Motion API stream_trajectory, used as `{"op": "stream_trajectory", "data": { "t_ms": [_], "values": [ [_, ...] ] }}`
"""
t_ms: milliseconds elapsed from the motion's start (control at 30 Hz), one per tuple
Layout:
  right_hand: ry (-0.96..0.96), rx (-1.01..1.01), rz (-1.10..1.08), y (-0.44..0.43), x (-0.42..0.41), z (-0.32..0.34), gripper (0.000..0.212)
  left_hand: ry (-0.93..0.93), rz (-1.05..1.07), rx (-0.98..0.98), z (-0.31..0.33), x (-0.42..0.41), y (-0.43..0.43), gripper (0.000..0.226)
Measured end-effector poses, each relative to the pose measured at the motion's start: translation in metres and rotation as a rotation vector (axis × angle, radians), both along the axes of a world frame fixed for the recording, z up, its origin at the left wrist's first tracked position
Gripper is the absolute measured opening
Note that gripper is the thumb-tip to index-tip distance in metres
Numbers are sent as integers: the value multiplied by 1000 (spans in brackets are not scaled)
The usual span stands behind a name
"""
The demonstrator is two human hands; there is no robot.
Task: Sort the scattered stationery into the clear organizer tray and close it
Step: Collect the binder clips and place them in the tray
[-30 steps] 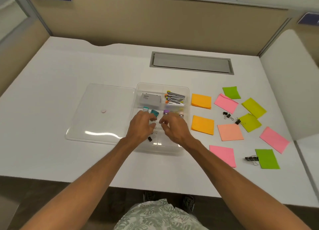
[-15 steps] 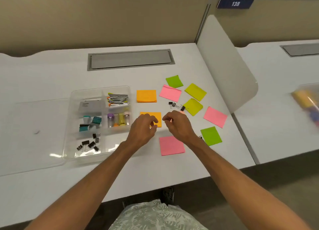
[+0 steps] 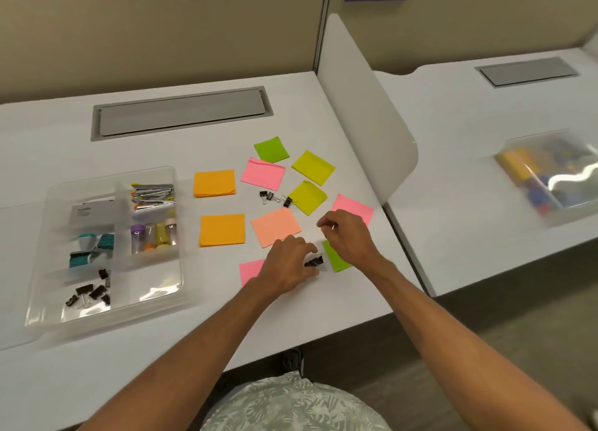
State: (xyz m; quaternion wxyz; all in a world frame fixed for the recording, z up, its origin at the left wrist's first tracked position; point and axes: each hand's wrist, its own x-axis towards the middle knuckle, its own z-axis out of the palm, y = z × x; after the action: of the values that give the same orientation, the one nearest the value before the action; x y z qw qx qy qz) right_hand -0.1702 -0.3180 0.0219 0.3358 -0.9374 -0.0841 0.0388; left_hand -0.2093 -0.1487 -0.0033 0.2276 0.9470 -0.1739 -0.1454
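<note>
Head view: left hand [image 3: 288, 265] is pinching binder clip [image 3: 314, 262] on worktop [image 3: 161, 349]; right hand [image 3: 351, 236] is hovering curled just beyond, can't tell if holding anything. Organizer tray [image 3: 113, 314] is lying open well left, so fingertip-only grip is risking a drop en route.

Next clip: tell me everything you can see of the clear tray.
The tray is a clear plastic rectangle with rounded corners and low walls, split into six compartments. It lies flat and uncovered at the left of the desk. Far row: a grey box and silver tools. Middle row: teal items and capped vials. Near row: black binder clips on the left; the right compartment looks bare. The left hand and right hand are off to its right, not touching it.
</note>
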Motion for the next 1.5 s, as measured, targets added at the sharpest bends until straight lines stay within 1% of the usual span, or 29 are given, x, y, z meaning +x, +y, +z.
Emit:
{"op": "stream_trajectory", "data": {
  "t_ms": [67,167,300,367,500,633,767,867,933,1000,1100,1233,1367,1500],
  "values": [
    [4,1,3,-4,3,-1,17,-25,-5,33,-3,2,-4,33],
    [3,7,16,-6,9,-1,18,-47,52,-5,-2,3,-4,23],
    [7,3,49,1,24,-3,17,23,241,-162,10,12,10,19],
    [15,-6,58,8,33,-6,17,12,308,-223,16,17,20,17],
    [7,-55,73,25,51,-11,15,-36,423,-284,27,26,41,18],
    [-55,-177,129,36,67,-15,17,-27,528,-334,32,30,63,17],
    [-122,-373,284,44,77,-24,26,-26,647,-368,38,33,83,19],
    [-196,-489,374,44,82,-33,29,-15,713,-408,40,34,94,22],
    [-237,-538,405,47,85,-36,28,-11,739,-429,40,34,103,21],
    [-271,-559,405,51,87,-37,23,-18,768,-439,41,33,112,22],
    [-290,-498,338,59,88,-35,10,-25,813,-444,40,33,125,23],
    [-170,-237,199,79,86,-26,7,-7,837,-485,41,29,147,20],
    [-78,-15,201,110,76,-16,9,16,888,-539,44,22,171,19],
    [2,150,229,148,62,-3,9,3,968,-614,54,9,196,15]
  ]
}}
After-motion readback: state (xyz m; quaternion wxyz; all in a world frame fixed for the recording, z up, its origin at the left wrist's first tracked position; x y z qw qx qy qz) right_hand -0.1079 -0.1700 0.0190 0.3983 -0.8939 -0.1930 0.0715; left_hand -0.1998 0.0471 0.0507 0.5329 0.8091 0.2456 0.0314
